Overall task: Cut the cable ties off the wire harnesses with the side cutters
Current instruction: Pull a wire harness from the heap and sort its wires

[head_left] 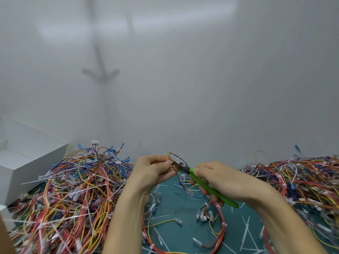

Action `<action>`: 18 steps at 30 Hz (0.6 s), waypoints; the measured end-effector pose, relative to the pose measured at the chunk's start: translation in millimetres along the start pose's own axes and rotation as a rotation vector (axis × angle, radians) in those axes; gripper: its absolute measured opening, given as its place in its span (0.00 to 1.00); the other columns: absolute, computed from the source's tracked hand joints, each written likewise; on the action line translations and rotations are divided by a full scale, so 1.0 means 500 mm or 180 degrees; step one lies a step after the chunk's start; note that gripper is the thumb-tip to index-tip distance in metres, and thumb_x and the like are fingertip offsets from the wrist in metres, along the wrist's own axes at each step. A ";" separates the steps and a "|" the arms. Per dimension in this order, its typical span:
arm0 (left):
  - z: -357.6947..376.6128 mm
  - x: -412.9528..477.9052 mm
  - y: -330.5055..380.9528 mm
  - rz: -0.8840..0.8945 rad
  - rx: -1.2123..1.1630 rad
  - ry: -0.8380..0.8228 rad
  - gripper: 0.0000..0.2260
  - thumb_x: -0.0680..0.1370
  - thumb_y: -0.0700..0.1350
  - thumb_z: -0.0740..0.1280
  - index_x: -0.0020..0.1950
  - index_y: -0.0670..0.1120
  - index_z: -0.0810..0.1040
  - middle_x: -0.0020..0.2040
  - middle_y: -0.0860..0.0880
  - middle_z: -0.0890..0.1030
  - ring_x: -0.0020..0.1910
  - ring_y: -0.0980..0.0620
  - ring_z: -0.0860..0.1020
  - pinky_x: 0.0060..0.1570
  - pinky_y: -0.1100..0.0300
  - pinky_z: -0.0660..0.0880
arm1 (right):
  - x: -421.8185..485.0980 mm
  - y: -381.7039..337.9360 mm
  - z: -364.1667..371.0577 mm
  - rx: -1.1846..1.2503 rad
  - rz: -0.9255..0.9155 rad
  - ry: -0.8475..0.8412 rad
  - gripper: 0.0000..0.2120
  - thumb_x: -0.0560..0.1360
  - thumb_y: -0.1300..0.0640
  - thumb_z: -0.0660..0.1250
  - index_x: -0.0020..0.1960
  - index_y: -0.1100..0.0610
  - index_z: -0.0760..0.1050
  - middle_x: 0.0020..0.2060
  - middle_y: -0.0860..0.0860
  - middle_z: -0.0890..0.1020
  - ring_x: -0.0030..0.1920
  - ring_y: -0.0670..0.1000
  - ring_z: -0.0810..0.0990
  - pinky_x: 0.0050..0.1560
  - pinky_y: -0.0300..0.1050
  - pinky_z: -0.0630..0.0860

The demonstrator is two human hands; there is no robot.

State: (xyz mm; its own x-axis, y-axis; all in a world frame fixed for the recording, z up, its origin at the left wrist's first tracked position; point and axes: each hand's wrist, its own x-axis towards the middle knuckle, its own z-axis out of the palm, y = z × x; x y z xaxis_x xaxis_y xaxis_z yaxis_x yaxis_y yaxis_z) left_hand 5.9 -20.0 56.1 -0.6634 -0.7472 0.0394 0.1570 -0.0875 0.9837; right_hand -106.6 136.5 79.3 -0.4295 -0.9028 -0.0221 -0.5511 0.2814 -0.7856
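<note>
My left hand (pixel 156 170) pinches a thin wire harness (pixel 180 177) of yellow, black and blue wires, held up above the green mat. My right hand (pixel 220 177) grips the green-handled side cutters (pixel 211 187), whose dark jaws sit at the harness just right of my left fingertips. The cable tie at the jaws is too small to make out. Loose ends of the held harness hang down toward the mat.
A big heap of coloured harnesses (pixel 73 195) with white ties lies on the left, another heap (pixel 302 180) on the right. Cut white tie pieces (pixel 246 230) and a red harness (pixel 221 219) lie on the green mat (pixel 176 204). A white box (pixel 27 162) stands far left.
</note>
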 end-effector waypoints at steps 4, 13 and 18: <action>0.000 -0.001 0.001 0.0056 0.0093 -0.0016 0.04 0.78 0.29 0.65 0.48 0.33 0.78 0.40 0.42 0.84 0.38 0.49 0.85 0.37 0.63 0.82 | -0.002 0.003 -0.009 0.0154 0.0021 -0.0100 0.15 0.81 0.54 0.55 0.48 0.60 0.77 0.33 0.54 0.77 0.28 0.53 0.75 0.29 0.45 0.75; -0.008 0.010 -0.021 0.0106 0.1811 0.0014 0.07 0.77 0.32 0.61 0.50 0.41 0.76 0.41 0.44 0.80 0.41 0.47 0.81 0.46 0.53 0.77 | 0.045 0.093 -0.030 -0.1588 0.1015 0.0815 0.18 0.82 0.47 0.50 0.51 0.58 0.72 0.53 0.59 0.80 0.54 0.59 0.79 0.47 0.48 0.73; -0.003 0.008 -0.024 0.0139 0.2484 -0.0063 0.06 0.77 0.39 0.62 0.47 0.50 0.75 0.47 0.49 0.80 0.50 0.48 0.81 0.56 0.50 0.78 | 0.078 0.181 0.010 -0.2154 0.1951 0.0815 0.25 0.83 0.46 0.51 0.75 0.58 0.58 0.74 0.63 0.62 0.72 0.64 0.62 0.68 0.58 0.65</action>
State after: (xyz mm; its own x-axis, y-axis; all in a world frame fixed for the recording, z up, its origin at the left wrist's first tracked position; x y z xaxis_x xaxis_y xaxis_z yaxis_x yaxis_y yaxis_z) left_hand 2.4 -23.2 44.1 -0.6825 -0.7268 0.0770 -0.3717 0.4359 0.8197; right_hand -169.7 125.3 4.4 -0.8813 -0.4591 -0.1122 -0.4408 0.8841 -0.1550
